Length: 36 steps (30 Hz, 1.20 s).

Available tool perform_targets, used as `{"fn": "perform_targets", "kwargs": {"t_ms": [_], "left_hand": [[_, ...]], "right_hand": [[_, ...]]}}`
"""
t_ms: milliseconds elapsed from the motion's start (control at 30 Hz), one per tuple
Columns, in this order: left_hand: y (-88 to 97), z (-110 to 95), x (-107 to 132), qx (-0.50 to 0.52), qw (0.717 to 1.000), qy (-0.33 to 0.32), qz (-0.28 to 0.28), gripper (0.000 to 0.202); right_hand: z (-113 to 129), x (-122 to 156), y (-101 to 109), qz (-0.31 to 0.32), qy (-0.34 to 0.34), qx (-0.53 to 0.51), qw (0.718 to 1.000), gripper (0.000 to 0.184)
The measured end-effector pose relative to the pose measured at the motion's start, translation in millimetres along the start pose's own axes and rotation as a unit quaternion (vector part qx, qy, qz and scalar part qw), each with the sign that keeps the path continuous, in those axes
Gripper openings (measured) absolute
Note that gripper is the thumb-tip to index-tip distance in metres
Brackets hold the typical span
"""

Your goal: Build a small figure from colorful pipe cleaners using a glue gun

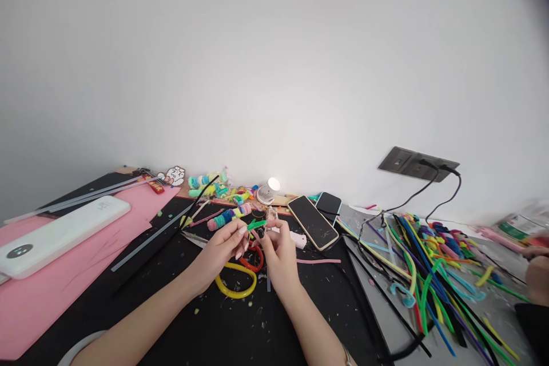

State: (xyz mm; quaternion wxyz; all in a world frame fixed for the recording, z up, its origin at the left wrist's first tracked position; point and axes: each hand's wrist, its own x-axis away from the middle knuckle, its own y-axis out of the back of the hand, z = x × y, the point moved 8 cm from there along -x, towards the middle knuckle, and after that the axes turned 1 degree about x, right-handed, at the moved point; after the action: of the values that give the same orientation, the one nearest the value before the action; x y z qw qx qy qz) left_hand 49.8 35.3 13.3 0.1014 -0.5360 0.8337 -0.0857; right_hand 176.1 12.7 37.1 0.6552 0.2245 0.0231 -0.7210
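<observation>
Both hands meet over the black table, pinching a short green pipe cleaner (256, 225). My left hand (227, 243) has its fingertips closed at the left end of it. My right hand (278, 249) grips it from the right, thumb against the fingers; a bit of pink shows between the hands, its shape unclear. Just under them lie scissors with a yellow handle (235, 289) and a red handle, their blades partly hidden behind my left hand. A striped roll of coloured pipe cleaner (229, 216) rests behind my left hand.
Two phones (313, 222) lie right of my hands. Many loose pipe cleaners (429, 274) spread over the grey surface at right, near another person's hand (538, 277). At left, a white device (64, 234) sits on pink sheets (146, 206). Cables run from a wall socket (418, 164).
</observation>
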Motion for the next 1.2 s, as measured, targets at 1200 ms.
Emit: {"fn": "perform_targets", "kwargs": {"t_ms": [1200], "left_hand": [[12.5,-14,3,-0.108,0.988,-0.05,-0.096,0.029]], "right_hand": [[29,7,-14,0.069,0.115,0.084,0.987,0.018]]}}
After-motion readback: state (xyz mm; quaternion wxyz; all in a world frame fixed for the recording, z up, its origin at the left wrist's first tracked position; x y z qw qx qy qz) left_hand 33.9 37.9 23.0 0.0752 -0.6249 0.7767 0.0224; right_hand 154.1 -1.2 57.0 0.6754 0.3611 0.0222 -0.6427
